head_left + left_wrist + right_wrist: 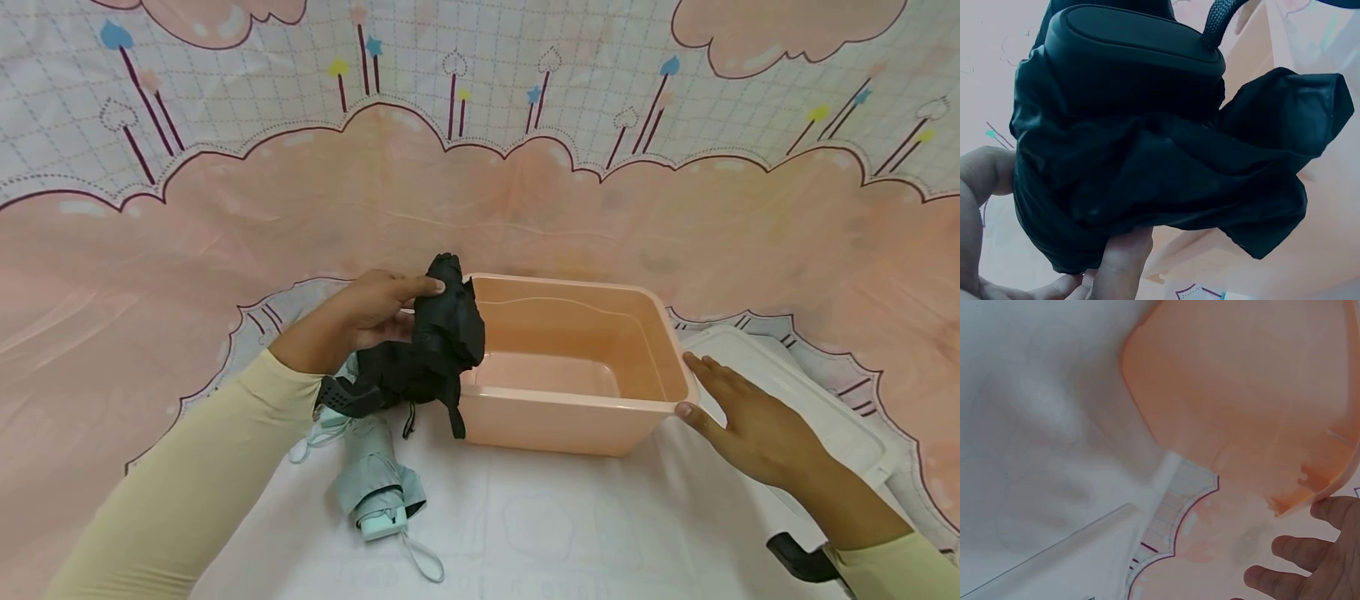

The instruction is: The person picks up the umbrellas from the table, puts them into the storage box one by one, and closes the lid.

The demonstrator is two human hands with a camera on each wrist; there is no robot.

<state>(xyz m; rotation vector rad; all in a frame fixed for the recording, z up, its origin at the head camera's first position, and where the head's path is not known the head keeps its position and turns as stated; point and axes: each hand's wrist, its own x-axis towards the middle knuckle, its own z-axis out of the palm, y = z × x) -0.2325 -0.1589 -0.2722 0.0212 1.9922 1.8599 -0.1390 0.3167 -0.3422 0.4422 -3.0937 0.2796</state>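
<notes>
My left hand (367,308) grips a folded black umbrella (448,325) above the left end of a peach plastic bin (555,425). In the left wrist view the black umbrella (1135,156) fills the middle, its loose fabric bunched around a flat oval handle end with a cord; thumb and fingers pinch its sides. My right hand (750,417) rests against the bin's right end, fingers extended along the rim. In the right wrist view, fingertips of the right hand (1310,556) touch the bin's edge (1241,394). The bin's visible inside holds nothing.
A folded mint-green umbrella (375,483) with a wrist loop lies on the white surface below my left arm. To the right of the bin lies a white lid (795,383), partly behind my right hand. A cloud-and-candle patterned cloth (525,208) covers the background.
</notes>
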